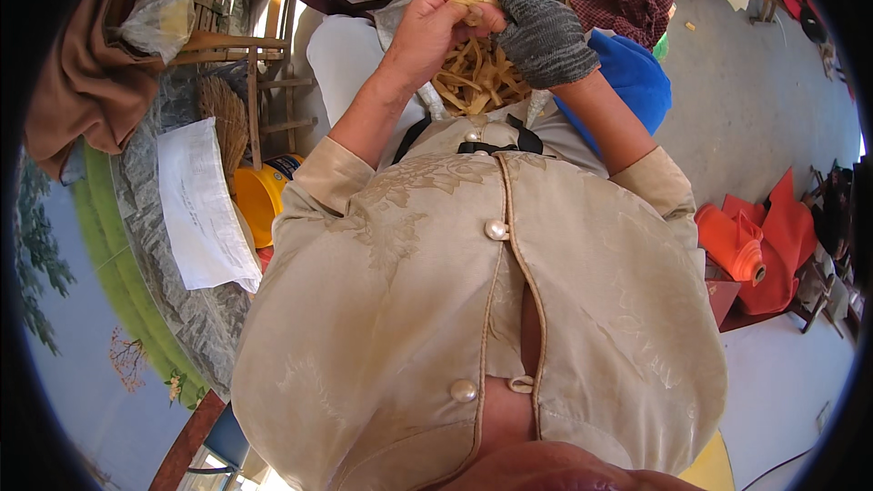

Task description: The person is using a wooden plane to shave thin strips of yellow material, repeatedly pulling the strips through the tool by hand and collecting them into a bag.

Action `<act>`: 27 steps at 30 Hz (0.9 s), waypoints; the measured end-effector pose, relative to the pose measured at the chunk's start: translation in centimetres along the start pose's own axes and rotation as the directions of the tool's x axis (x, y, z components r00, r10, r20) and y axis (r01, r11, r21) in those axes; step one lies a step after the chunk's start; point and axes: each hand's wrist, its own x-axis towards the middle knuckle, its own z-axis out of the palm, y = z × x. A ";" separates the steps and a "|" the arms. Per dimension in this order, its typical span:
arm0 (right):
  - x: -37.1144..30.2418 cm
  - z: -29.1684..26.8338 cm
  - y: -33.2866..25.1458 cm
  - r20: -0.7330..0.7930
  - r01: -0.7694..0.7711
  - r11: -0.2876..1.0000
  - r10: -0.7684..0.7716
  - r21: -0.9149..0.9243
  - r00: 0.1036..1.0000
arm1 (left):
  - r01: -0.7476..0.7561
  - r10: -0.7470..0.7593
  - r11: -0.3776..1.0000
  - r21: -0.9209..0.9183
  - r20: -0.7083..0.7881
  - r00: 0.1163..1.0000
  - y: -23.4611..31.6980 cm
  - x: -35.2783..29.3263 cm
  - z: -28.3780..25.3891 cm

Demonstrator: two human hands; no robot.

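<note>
One loose heap of curled, flat tan strips [477,82] at the lap, too tangled to count. Two hands just above it: bare left hand [429,22], grey-knit-gloved right hand [547,36], both pinching one folded pale-tan strip [473,0]. Looks like mid-fold or shaping; next move probably calls for a firm two-handed grip.

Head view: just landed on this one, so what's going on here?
The person's bare left hand holds a pale tan, folded strip in its fingers. The right hand, in a dark grey knitted glove, meets it there; how firmly it grips is hard to tell. Beneath the hands lies a heap of curled tan strips, with bright blue fabric to the right.
</note>
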 end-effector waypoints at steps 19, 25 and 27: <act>1.9 0.9 1.4 0.188 -0.382 0.565 0.372 0.731 0.909 | -0.282 0.359 0.869 0.407 -0.126 0.925 -0.8 0.5 1.0; 2.0 0.7 4.2 0.403 -0.444 -0.015 0.449 0.896 0.797 | -0.281 0.394 0.779 0.561 -0.088 0.915 -0.2 1.6 -0.6; 2.3 -0.3 6.3 0.407 -0.411 -0.076 0.392 0.908 0.825 | -0.311 0.454 0.694 0.649 -0.059 0.889 1.1 1.6 -0.9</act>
